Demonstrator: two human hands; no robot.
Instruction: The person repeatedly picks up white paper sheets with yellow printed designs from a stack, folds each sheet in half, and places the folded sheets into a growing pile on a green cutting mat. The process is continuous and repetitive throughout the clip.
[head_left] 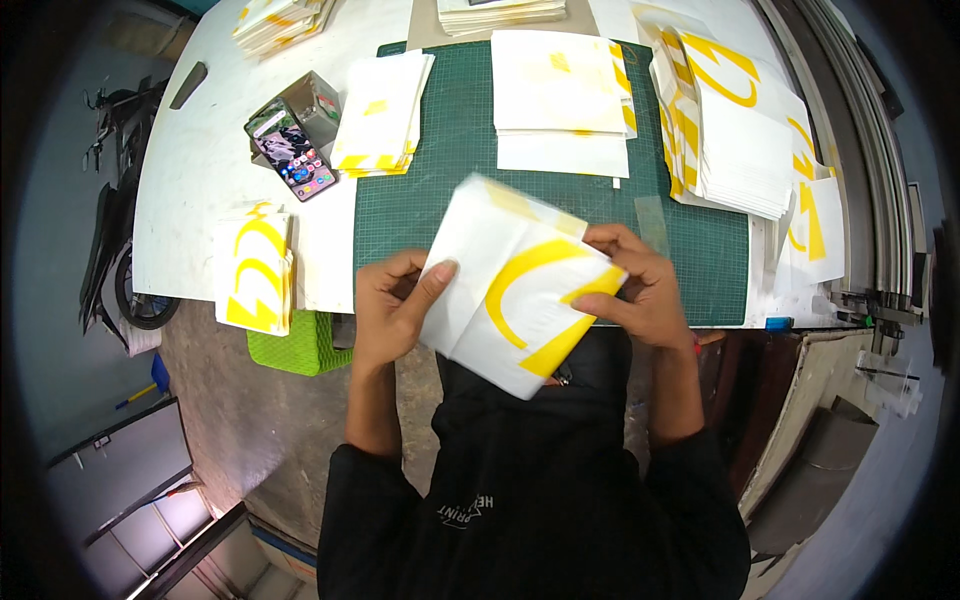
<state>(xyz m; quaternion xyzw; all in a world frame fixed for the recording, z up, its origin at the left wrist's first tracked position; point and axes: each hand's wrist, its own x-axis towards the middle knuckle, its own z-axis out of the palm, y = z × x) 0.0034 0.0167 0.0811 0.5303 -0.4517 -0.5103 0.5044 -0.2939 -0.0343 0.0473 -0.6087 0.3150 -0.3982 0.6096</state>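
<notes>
Between my two hands, above the near edge of the green cutting mat (pixel 455 130), is a flat white paper bag (pixel 470 275) with a bold yellow printed shape, tilted and slightly blurred. My left hand (pixel 405 300) pinches its left edge, thumb on top. At its right corner my right hand (pixel 640 285) grips it, thumb over the yellow print and fingers behind. Ahead on the mat lie a white stack with yellow patches (pixel 555 85) and, to its left, a smaller stack (pixel 380 115).
Tall piles of white-and-yellow folded paper (pixel 735 125) stand at the right. A phone (pixel 292 150) leans on a grey box (pixel 318 105) at the left. Another bundle (pixel 258 270) sits at the table's left front edge, above a green basket (pixel 290 348). Metal rails (pixel 860 150) run along the right.
</notes>
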